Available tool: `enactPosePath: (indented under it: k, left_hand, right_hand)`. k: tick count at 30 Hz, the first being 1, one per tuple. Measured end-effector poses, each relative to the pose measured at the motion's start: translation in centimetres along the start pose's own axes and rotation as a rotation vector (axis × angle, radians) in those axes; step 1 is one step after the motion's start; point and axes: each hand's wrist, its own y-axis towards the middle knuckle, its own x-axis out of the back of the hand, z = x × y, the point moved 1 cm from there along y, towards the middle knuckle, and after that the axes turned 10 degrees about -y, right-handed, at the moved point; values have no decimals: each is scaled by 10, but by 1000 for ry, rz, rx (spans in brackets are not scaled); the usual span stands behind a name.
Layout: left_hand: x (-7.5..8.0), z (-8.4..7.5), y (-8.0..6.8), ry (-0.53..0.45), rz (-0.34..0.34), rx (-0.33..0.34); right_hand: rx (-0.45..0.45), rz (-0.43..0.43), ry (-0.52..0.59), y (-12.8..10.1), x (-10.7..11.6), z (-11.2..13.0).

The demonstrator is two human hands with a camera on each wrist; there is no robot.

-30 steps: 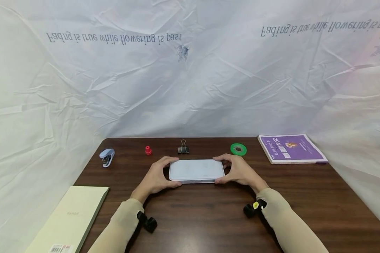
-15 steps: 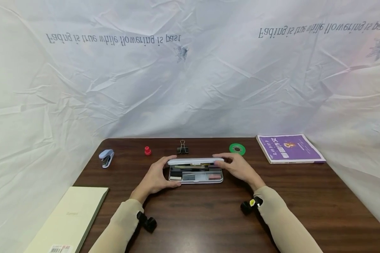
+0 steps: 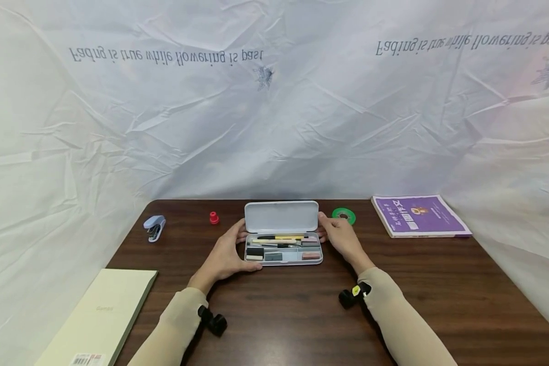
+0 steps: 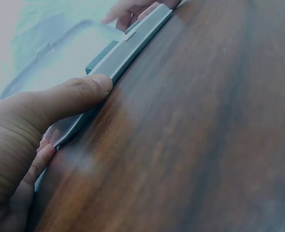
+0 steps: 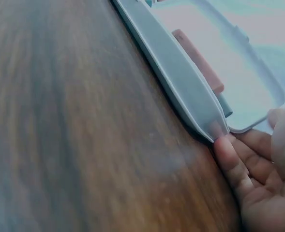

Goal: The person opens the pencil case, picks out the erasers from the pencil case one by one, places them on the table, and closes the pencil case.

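In the head view a white pencil case (image 3: 283, 263) lies on the table with its lid (image 3: 281, 217) raised at the back. Inside are a yellow pencil (image 3: 289, 237), pens, a grey eraser (image 3: 273, 256) and a pink eraser (image 3: 310, 255). My left hand (image 3: 224, 255) grips the case's left end, thumb on the front wall and fingers behind. My right hand (image 3: 343, 238) is at the right end. In the right wrist view its fingertips touch the case's end wall, while the thumb is at the lid's corner.
Along the back are a light blue stapler (image 3: 154, 227), a red cone-shaped piece (image 3: 214, 217), a green ring-shaped roll (image 3: 344, 215) and a purple book (image 3: 421, 216). A pale yellow notebook (image 3: 105, 305) lies at the left edge. White sheeting (image 3: 274, 127) hangs behind the table.
The pencil case's lid has swung up and back, baring the contents and covering the binder clip behind. My right hand has gone from the front edge to the right end; the left stays put.
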Motion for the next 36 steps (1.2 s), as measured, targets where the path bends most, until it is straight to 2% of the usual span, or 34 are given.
enactPosePath:
  k: [7,13,15,18,22,25,29,33,36]
  left_hand:
    - [-1,-1,-1,-30,-18,-10]
    - [2,1,-1,-16,-15,-11]
    - [3,2,-2,24,-12,-12]
    - [4,3,-3,82,-5,-25]
    - [5,3,-4,138,1,-60]
    - [4,3,-3,161,0,-70]
    - [5,3,-3,181,-3,-61]
    - [5,3,-3,185,-4,-59]
    - [5,4,-2,184,-4,-58]
  right_hand:
    - [-6,-74,-51,2,-2,0]
    - [-5,-25,6,2,6,3]
    - [30,-31,36,1,12,4]
    - [102,-95,40,-2,25,6]
    - [238,-160,-10,-8,43,15]
    - [337,-105,-21,-10,50,25]
    - [427,50,-29,-10,46,33]
    - [498,160,-118,-12,36,33]
    - [516,214,-192,-15,30,31]
